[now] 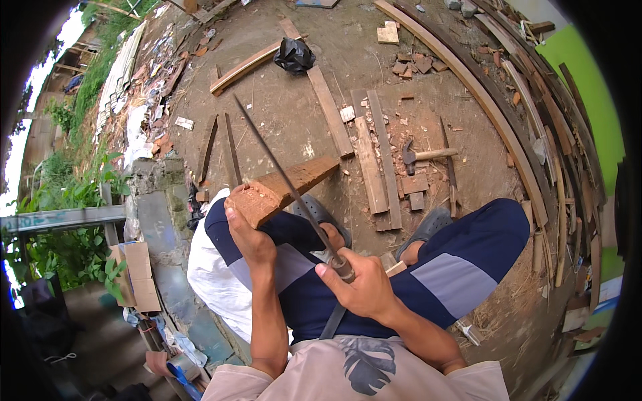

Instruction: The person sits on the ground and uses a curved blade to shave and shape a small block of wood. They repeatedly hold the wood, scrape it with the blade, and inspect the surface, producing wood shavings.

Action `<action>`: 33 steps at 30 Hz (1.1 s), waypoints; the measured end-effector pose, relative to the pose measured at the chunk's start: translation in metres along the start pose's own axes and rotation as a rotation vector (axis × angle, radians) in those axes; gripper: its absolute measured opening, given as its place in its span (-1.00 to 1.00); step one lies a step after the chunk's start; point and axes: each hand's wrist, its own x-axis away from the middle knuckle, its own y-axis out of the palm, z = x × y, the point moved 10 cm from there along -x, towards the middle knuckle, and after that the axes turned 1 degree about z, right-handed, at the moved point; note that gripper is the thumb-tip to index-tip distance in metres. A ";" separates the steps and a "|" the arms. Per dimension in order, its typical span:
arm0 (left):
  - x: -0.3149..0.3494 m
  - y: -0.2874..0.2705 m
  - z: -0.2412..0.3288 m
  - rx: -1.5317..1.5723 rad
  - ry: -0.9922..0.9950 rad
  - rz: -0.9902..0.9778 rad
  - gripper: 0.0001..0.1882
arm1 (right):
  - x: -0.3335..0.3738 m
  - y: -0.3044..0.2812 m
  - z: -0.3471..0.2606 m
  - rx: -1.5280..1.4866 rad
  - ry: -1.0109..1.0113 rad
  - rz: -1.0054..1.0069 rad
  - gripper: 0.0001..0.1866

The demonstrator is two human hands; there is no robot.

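Observation:
My left hand [254, 244] is closed around the near end of a tapered orange-brown wood block [313, 172], held above my left leg. The block's near end looks rough and chipped, and its narrower end points away to the right. In my right hand [364, 284] is the handle of a machete [267, 148] with a long, narrow dark blade. The blade slants up and away to the left, crossing in front of the block in this view. Whether blade and block touch, I cannot tell.
A claw hammer [431, 154] lies beyond my feet, by brick pieces [414, 184] and short planks [370, 164]. A black plastic bag [294, 55] rests on a board farther off. Long timbers [478, 93] line the right; a low block wall [157, 220] stands at left.

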 end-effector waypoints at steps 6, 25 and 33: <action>0.003 0.018 0.012 -0.095 -0.028 -0.049 -0.24 | -0.017 0.006 -0.035 0.051 -0.169 0.002 -0.74; 0.035 0.040 0.020 -0.043 -0.056 -0.190 -0.26 | -0.004 -0.001 -0.035 0.044 -0.088 0.129 -0.75; 0.041 0.044 0.011 0.035 -0.196 -0.297 -0.19 | -0.004 0.009 -0.031 0.142 -0.100 0.153 -0.75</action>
